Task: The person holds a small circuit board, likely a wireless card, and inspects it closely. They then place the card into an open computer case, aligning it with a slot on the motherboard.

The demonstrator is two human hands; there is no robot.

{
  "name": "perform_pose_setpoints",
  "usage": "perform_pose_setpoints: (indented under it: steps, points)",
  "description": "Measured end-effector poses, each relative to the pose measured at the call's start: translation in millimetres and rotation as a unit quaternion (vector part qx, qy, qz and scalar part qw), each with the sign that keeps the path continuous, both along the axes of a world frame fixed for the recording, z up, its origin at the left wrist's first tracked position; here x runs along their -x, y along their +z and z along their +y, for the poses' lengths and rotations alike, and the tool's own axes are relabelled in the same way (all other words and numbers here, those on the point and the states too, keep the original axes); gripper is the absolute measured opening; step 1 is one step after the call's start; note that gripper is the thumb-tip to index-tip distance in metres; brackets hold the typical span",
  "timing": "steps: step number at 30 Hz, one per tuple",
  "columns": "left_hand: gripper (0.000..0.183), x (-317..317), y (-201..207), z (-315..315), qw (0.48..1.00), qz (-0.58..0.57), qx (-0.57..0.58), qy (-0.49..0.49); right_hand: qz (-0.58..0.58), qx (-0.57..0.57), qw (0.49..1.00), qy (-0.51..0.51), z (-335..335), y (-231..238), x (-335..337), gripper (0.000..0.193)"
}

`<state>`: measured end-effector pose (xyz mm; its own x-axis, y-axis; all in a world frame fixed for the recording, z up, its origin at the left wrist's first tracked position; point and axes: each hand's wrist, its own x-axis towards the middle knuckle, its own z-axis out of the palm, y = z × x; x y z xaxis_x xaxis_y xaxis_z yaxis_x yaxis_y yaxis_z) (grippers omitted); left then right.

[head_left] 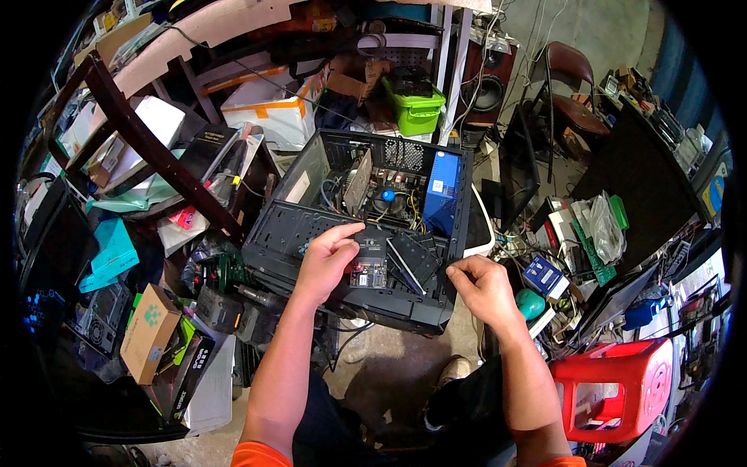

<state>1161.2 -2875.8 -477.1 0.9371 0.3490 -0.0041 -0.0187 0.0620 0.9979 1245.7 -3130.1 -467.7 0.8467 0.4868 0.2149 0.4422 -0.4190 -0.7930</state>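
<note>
An open black computer case (284,233) lies on its side on the floor, with cables, a blue box (441,183) and a card inside. My left hand (327,261) reaches into the case, forefinger stretched out over a small dark drive (371,261) that rests in the bay; whether it grips the drive I cannot tell. My right hand (484,286) hovers at the case's right front corner, fingers curled and pinched together near the edge; anything between the fingertips is too small to see.
A red plastic stool (615,385) stands at my right. A green lidded box (414,109), a speaker (486,89) and a chair (572,86) are behind the case. Cardboard boxes (149,331), parts and a wooden frame (148,144) crowd the left; loose circuit boards and bags lie right.
</note>
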Motion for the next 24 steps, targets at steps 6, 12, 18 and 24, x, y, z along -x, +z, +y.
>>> perform_pose_setpoints:
  steps: [6, 12, 18, 24]
  points:
    - [0.033, 0.1, -2.4, 2.1, 1.000, 0.005, -0.003, -0.004, -0.008, -0.003, 1.000, 0.003, -0.2, -1.3, 0.0, 0.018]
    - [0.033, -1.4, -3.7, 2.0, 1.000, 0.001, 0.002, -0.005, -0.023, -0.004, 1.000, 0.004, -0.7, -0.8, -0.6, 0.018]
    - [0.034, 0.0, -0.6, 0.7, 1.000, 0.007, -0.012, 0.003, -0.001, 0.006, 1.000, 0.004, 0.0, -1.3, -0.1, 0.017]
    - [0.034, 0.0, -1.0, 1.4, 1.000, -0.002, 0.000, -0.010, -0.021, 0.000, 1.000, 0.006, 0.0, 0.5, 0.5, 0.017]
